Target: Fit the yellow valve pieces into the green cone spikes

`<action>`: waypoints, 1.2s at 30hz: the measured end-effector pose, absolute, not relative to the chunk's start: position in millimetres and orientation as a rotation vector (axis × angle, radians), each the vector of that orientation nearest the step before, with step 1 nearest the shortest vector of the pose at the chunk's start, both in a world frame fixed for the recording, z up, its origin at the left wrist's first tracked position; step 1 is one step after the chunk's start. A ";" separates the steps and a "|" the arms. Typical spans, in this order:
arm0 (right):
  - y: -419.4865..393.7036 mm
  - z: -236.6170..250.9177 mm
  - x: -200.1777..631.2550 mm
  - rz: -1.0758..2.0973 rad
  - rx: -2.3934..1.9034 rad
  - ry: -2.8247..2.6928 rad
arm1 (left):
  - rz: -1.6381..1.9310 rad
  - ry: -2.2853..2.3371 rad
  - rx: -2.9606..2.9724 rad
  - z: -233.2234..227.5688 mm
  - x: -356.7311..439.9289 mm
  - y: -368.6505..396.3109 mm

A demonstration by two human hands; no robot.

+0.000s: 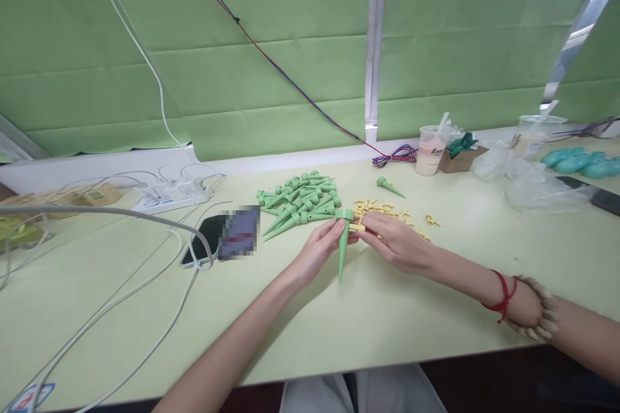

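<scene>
My left hand [320, 244] is closed on a green plastic plant watering spike [343, 245], which hangs with its capped end up and its point down. Close by on the right, my right hand [394, 239] pinches a small yellow plastic valve piece [357, 227] against the side of the spike, just under the cap. Whether the piece sits inside the spike is hidden by the fingers. A pile of green spikes [303, 200] lies behind my left hand. Small yellow pieces [380, 208] are scattered behind my right hand, and one more spike [390, 187] lies alone farther back.
Left of the pile are a phone [206, 240], a power strip [169, 193] and loose white cables [179, 297]. At the back right stand a drink cup [429, 151], a small cardboard box [460, 161], plastic bags [537, 190], another cup [530, 137] and teal objects [581, 160].
</scene>
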State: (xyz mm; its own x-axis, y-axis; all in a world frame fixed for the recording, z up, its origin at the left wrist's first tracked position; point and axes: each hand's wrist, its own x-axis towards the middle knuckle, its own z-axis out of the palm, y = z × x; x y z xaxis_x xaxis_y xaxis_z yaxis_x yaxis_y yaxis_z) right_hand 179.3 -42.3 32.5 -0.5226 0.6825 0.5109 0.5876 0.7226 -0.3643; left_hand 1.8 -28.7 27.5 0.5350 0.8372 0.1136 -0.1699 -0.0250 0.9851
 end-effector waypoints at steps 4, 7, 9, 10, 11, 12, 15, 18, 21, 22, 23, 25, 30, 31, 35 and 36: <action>-45.0 33.8 174.7 0.441 -0.942 -2.216 | 0.955 0.655 1.370 28.3 1.7 -29.0; -45.0 31.8 171.8 0.528 -0.962 -2.126 | 1.017 0.683 1.367 27.5 1.4 -28.0; -44.7 30.8 170.1 0.582 -1.009 -2.056 | 1.004 0.658 1.326 26.9 1.8 -27.1; -44.6 30.7 169.2 0.620 -1.032 -2.033 | 0.993 0.647 1.306 27.0 2.1 -26.8; -44.6 30.9 168.4 0.656 -1.050 -2.013 | 0.990 0.645 1.291 27.2 2.2 -26.5; -44.6 31.2 167.6 0.687 -1.060 -1.998 | 0.997 0.646 1.282 27.7 2.3 -26.3; -44.5 31.9 165.4 0.743 -1.060 -1.971 | 1.036 0.650 1.306 29.7 1.6 -25.8; -42.9 30.4 164.3 0.773 -1.052 -1.964 | 1.062 0.670 1.361 31.1 0.4 -25.4; -39.0 28.4 165.1 0.765 -1.049 -1.974 | 1.068 0.701 1.392 30.0 -0.6 -24.0; -37.3 28.0 165.9 0.752 -1.055 -1.976 | 1.073 0.706 1.396 29.0 -0.8 -23.2; -35.7 27.6 166.7 0.742 -1.065 -1.974 | 1.084 0.709 1.396 27.8 -1.0 -22.2; -33.1 26.7 168.1 0.746 -1.093 -1.961 | 1.129 0.709 1.390 24.8 -0.8 -20.3; -33.8 19.3 162.7 0.858 -1.169 -1.948 | 1.226 0.833 1.292 16.6 1.3 -16.0; -34.2 17.6 160.4 0.855 -1.161 -1.943 | 1.228 0.873 1.272 15.1 1.7 -15.1; -22.9 16.4 160.8 0.717 -1.125 -1.940 | 1.217 0.978 1.365 11.8 -0.5 -10.3; -15.4 17.4 165.7 0.637 -1.150 -1.935 | 1.226 1.014 1.449 11.9 -2.2 -8.9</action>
